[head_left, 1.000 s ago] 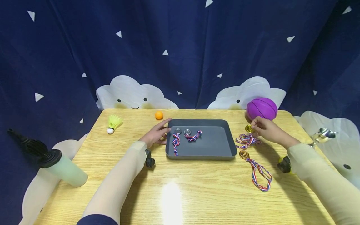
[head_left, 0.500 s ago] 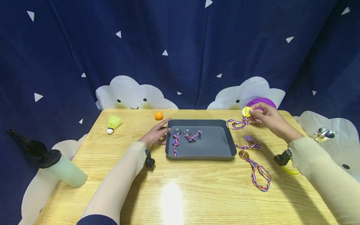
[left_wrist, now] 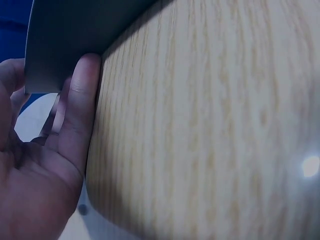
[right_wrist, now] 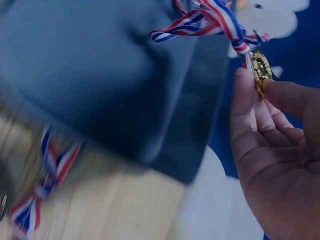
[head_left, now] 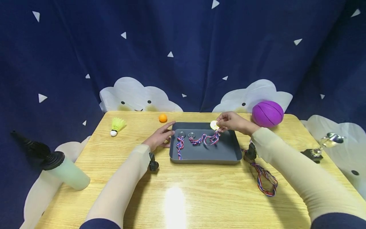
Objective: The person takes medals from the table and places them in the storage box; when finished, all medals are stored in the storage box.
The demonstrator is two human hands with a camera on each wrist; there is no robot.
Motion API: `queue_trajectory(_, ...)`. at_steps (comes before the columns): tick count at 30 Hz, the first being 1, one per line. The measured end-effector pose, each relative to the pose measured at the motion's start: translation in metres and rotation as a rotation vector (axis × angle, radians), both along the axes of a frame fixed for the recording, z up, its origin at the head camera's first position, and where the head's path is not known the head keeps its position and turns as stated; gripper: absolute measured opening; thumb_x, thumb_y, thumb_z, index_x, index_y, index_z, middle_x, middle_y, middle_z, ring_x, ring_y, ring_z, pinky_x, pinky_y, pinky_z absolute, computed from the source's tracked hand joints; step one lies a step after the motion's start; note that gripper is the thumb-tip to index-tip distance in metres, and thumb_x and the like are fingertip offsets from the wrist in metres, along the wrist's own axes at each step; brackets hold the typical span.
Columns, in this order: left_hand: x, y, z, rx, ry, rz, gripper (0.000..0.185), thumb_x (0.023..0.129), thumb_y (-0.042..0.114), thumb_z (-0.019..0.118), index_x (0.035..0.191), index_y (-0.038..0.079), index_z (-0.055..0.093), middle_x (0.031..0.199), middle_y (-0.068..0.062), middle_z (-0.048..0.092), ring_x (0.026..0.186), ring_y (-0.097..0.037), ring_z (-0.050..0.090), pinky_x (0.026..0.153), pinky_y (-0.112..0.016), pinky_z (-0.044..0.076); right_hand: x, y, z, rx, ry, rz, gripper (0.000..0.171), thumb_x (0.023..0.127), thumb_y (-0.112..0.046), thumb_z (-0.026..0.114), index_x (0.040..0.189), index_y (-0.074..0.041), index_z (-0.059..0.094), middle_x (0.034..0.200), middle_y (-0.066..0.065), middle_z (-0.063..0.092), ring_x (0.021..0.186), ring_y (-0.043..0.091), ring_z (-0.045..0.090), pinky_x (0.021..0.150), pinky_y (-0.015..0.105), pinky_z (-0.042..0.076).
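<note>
My right hand (head_left: pixel 233 122) pinches a gold medal (head_left: pixel 214 125) between thumb and fingers over the back of a dark grey tray (head_left: pixel 206 161). Its red, white and blue ribbon (right_wrist: pixel 220 20) dangles over the tray's inside. At the tray's left rim, my left hand (head_left: pixel 158 137) holds the wall, one finger over the rim and others against the outside (left_wrist: pixel 82 82). Two silver medals lie in the tray: one at the left (head_left: pixel 181 135) with its ribbon stretched forward, another (head_left: pixel 191 135) with its ribbon to the right.
Right of the tray lies another striped medal ribbon (head_left: pixel 266 178), partly behind the right wrist camera. A purple ball (head_left: pixel 267 114) and a trophy cup (head_left: pixel 323 146) stand farther right. Leftward are an orange ball (head_left: pixel 163 118), a yellow shuttlecock (head_left: pixel 116 126) and a pale green bottle (head_left: pixel 68 175).
My right hand has lifted the gold medal from the table right of the tray and carried it left over the tray. The left hand has stayed at the rim.
</note>
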State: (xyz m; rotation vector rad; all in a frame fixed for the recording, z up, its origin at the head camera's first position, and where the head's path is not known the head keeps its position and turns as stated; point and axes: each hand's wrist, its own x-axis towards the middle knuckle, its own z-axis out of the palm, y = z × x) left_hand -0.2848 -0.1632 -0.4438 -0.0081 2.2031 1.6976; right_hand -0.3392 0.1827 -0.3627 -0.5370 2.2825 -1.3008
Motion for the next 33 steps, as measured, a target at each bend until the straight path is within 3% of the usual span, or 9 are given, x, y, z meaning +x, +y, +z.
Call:
queue_trajectory(6,-0.002,0.003,0.001,-0.003,0.002,0.000,0.059,0.111,0.026,0.051,0.164,0.042,0.032,0.145,-0.016,0.054,0.092,-0.017,0.056,0.070,-0.024,0.062,-0.006,-0.032,-0.016,0.091,-0.042,0.026,0.014,0.103,0.004,0.053,0.111,0.015,0.056,0.086,0.006,0.066,0.070,0.008,0.065,0.069,0.020,0.061)
queue_trajectory(11,-0.001,0.005,0.004,-0.010,0.003,-0.002,0.059,0.111,0.026,0.051,0.164,0.042,0.032,0.144,-0.016,0.055,0.092,-0.017,0.055,0.070,-0.024,0.062,-0.005,-0.048,-0.025,0.189,-0.046,0.037,0.010,0.102,0.005,0.054,0.105,0.013,0.058,0.087,0.009,0.066,0.072,0.009,0.065,0.072,0.025,0.064)
queue_trajectory(20,-0.002,0.004,0.002,-0.026,-0.001,-0.003,0.058,0.111,0.027,0.051,0.164,0.042,0.032,0.141,-0.015,0.055,0.091,-0.018,0.055,0.069,-0.025,0.061,-0.003,-0.055,-0.034,0.369,0.034,0.048,0.011,0.102,-0.002,0.057,0.099,0.007,0.062,0.087,0.010,0.065,0.072,0.013,0.069,0.072,0.032,0.066)
queue_trajectory(26,-0.001,0.000,0.000,-0.030,0.006,-0.001,0.059,0.111,0.027,0.051,0.164,0.042,0.031,0.142,-0.016,0.055,0.092,-0.018,0.055,0.069,-0.024,0.061,-0.005,-0.060,-0.038,0.477,0.131,0.093,0.018,0.103,-0.004,0.055,0.094,0.005,0.068,0.100,0.018,0.073,0.073,0.017,0.072,0.072,0.032,0.066)
queue_trajectory(29,-0.001,-0.001,-0.001,-0.029,0.006,-0.002,0.059,0.111,0.027,0.051,0.164,0.042,0.031,0.142,-0.016,0.055,0.092,-0.017,0.054,0.069,-0.024,0.061,-0.005,-0.060,-0.037,0.483,0.127,0.106,0.018,0.105,-0.005,0.053,0.096,0.004,0.066,0.105,0.020,0.073,0.077,0.020,0.073,0.073,0.033,0.066)
queue_trajectory(33,0.000,-0.001,0.000,-0.025,0.007,-0.006,0.059,0.111,0.027,0.051,0.164,0.042,0.031,0.142,-0.016,0.055,0.092,-0.017,0.054,0.070,-0.025,0.061,-0.004,-0.051,-0.029,0.413,0.079,0.106,0.015,0.105,-0.002,0.051,0.103,0.008,0.063,0.103,0.021,0.069,0.082,0.025,0.074,0.078,0.037,0.067)
